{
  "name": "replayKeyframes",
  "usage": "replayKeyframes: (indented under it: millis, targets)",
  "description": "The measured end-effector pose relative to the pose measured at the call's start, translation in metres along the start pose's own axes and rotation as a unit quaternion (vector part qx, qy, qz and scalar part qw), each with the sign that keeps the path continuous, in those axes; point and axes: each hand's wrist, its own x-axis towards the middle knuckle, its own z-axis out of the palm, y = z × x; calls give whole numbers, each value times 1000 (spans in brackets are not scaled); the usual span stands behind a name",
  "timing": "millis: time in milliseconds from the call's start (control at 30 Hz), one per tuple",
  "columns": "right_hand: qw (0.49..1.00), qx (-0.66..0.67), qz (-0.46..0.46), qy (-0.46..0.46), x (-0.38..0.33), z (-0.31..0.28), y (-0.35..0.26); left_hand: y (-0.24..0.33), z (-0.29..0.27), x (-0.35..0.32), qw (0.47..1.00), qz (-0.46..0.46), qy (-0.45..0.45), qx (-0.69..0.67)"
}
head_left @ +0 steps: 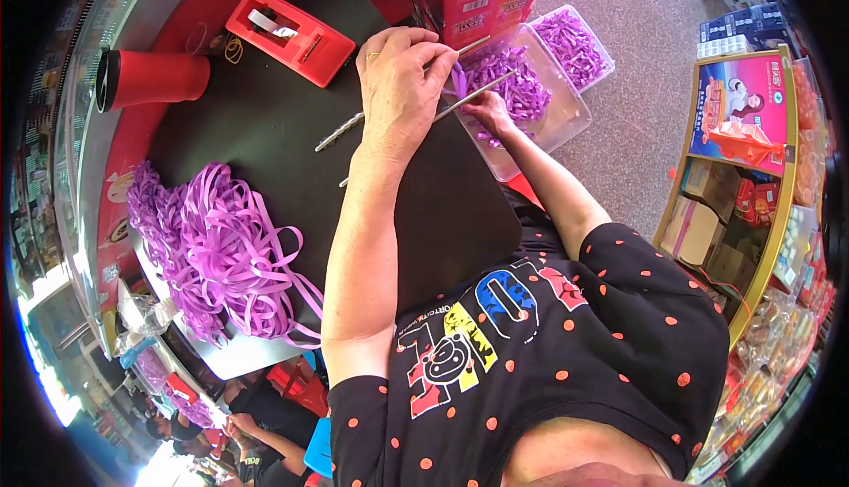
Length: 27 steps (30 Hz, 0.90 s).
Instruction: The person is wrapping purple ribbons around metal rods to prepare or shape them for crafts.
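While the left hand (395,89) arches over two metal rods, its fingers look closed on a purple strip (458,83), which hangs at their tips beside the rods. Right hand (492,116) curled just below; its fingertips are partly hidden, so cannot tell what, if anything, they grip. Risk, as I judge it: the strip could twist or slip off-line if one hand slackens before the other takes the tension; a knock from the left wrist could also shift the rods. Strip's visible piece short, its long axis uncertain. Upper rod (339,132) and lower rod (493,84) run roughly parallel, lower left to upper right, far ends toward a clear bin (563,122) of purple pieces (523,80). Farther out on the black table (451,213): a loose ribbon heap (230,239), red tape dispenser (309,47), red tumbler (164,77).
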Motion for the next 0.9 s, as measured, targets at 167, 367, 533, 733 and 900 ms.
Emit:
replayKeyframes:
  millis: [167,367,533,733,900]
  targets:
    - [998,24,-44,-42,-25,11,12,0,0,-1,1000,3,3,4]
    - [983,-57,-157,-75,-78,-12,7,-2,-1,-4,1000,5,13,6]
    - [966,-62,-240,-74,-112,-36,9,-3,2,-3,1000,21,20,7]
    - [971,-87,-207,-76,-164,-78,15,-1,4,0,1000,14,23,-10]
    - [908,-233,-347,-24,-226,-121,-54,-9,1,-4,1000,-1,5,7]
